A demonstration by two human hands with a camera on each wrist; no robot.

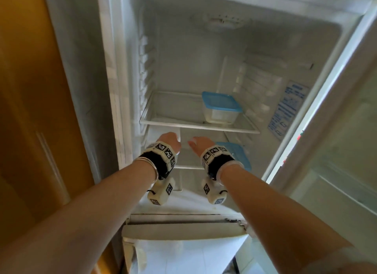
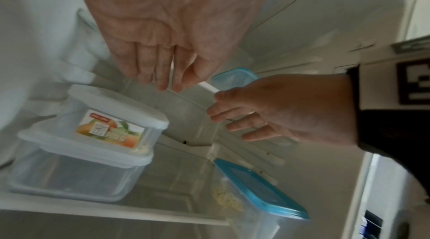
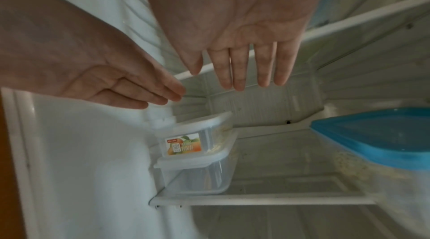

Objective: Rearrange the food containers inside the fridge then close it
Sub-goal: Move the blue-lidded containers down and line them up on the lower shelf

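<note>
Both hands reach into the open fridge at the lower shelf [image 3: 256,201]. My left hand [image 1: 169,141] hovers with straight fingers [image 2: 163,77] above a small labelled white-lid container [image 2: 111,119], which is stacked on a larger clear white-lid container [image 2: 76,169] at the shelf's left. My right hand [image 1: 199,144] is beside it with its fingers [image 3: 239,70] spread, holding nothing. A blue-lid container [image 3: 372,136] stands on the same shelf at the right. Another blue-lid container [image 1: 221,107] sits on the upper shelf [image 1: 195,125].
The fridge door [image 1: 336,151] stands open at the right. A wooden cabinet side [image 1: 30,110] runs along the left. The middle of the lower shelf between the stack and the blue-lid container is bare glass. A drawer front [image 1: 183,228] lies below.
</note>
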